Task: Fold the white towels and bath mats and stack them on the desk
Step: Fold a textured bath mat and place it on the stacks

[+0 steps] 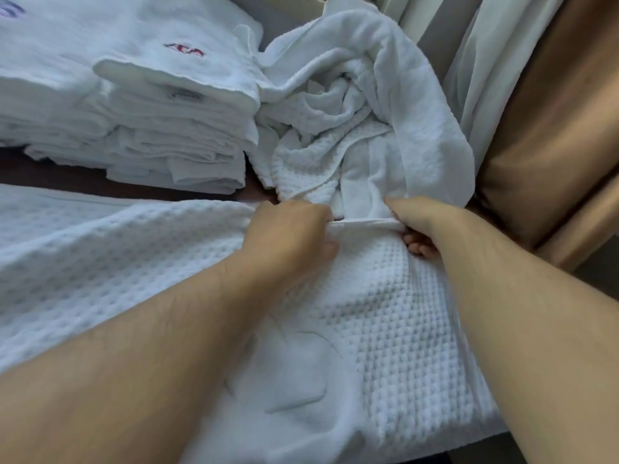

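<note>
We start at the fingers: those of the left hand (294, 229) are curled over and down onto the hem (365, 223) of the waffle-weave mat (402, 329), gripping it from above with the back of the hand turned to us, so we cannot tell where its thumb lies. The right hand (422, 222) pinches the same hem just to the right, thumb on top and its fingertips (417, 247) tucked under the cloth, where their ends show pink against the white. The two hands are near each other with a short, taut run of hem between them, which we take to be a way of finding and straightening the edge before a fold is made. From there the mat spreads toward us and off to the left across the near side of the desk (50, 169), lying mostly flat with a smoother patch in its middle. A flat mat with a squared hem should fold cleanly, so we judge this fold to be at its beginning. Just beyond the hands, in the far middle, sits the heap of unfolded towels (351, 112), close by so the next piece can be drawn out easily. At the far left stands the stack of folded towels (174, 135), edges roughly aligned, with a strip of dark desk showing between it and the mat. Along the right hang a sheer curtain (475, 61) and a brown curtain (552, 128), the heap leaning against them.
</note>
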`<state>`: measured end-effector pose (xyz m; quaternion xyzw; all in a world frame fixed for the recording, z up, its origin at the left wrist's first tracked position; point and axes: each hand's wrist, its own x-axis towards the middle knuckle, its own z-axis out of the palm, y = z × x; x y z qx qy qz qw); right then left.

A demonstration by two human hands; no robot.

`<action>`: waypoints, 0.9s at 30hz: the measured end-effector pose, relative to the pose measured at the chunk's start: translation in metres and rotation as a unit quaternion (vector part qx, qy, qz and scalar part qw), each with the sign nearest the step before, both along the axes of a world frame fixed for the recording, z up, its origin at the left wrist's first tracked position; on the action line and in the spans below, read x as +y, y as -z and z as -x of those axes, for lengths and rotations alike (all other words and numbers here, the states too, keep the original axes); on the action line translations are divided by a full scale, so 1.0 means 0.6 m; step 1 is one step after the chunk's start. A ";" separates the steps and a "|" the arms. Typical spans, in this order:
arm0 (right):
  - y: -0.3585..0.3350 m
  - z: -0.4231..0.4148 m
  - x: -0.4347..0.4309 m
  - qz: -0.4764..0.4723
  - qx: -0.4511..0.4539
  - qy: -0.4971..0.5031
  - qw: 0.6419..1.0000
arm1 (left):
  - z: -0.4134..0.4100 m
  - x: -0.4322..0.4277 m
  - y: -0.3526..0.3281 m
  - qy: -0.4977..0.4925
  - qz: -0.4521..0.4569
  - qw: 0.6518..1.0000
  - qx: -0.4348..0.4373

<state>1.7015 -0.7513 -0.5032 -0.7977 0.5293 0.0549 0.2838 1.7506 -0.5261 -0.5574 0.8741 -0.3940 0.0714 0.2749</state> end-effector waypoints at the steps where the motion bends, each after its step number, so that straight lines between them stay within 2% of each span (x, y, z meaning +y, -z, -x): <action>1: -0.007 -0.001 -0.001 -0.027 0.016 -0.003 1.000 | -0.002 -0.002 0.000 0.002 -0.006 1.000 0.007; 3: -0.013 -0.001 -0.003 -0.048 0.019 -0.004 0.999 | -0.005 -0.004 -0.002 0.002 -0.005 1.000 0.017; 4: -0.008 0.004 -0.002 -0.029 -0.002 -0.004 1.000 | -0.006 -0.004 -0.002 0.000 -0.004 1.000 0.020; 7: 0.020 0.036 0.001 0.090 -0.121 0.017 0.988 | -0.004 -0.004 0.000 0.007 0.030 0.999 0.037; 9: 0.031 0.054 0.007 0.118 -0.206 0.048 0.970 | -0.002 -0.003 -0.001 0.009 0.070 0.996 0.047; 10: 0.032 0.058 0.007 0.126 -0.221 0.058 0.965 | -0.001 -0.002 -0.002 0.012 0.082 0.995 0.051; 12: 0.024 0.060 0.012 0.132 -0.185 0.064 0.972 | 0.000 -0.001 -0.004 0.022 0.088 0.994 0.063; 16: 0.002 0.053 0.016 0.046 -0.044 0.081 0.995 | -0.002 0.004 -0.006 0.042 0.028 0.996 0.077; 18: -0.001 0.056 0.015 0.024 -0.032 0.084 0.996 | 0.002 0.005 -0.010 0.048 -0.006 0.997 0.061; 19: 0.000 0.061 0.014 0.019 -0.065 0.090 0.994 | 0.006 0.006 -0.014 0.043 -0.027 0.997 0.055; 21: 0.013 0.070 0.011 0.011 -0.213 0.121 0.969 | 0.025 0.006 -0.029 0.015 -0.037 0.999 0.016; 23: 0.034 0.089 0.017 -0.005 -0.392 0.163 0.905 | 0.052 0.007 -0.044 -0.011 0.036 0.996 -0.081; 24: 0.046 0.107 0.025 0.024 -0.436 0.177 0.882 | 0.067 0.006 -0.050 -0.009 0.072 0.990 -0.122; 25: 0.057 0.129 0.027 0.079 -0.434 0.180 0.879 | 0.082 0.006 -0.054 0.007 0.093 0.985 -0.143; 27: 0.070 0.172 0.026 0.148 -0.366 0.131 0.910 | 0.108 0.007 -0.048 0.046 0.077 0.986 -0.139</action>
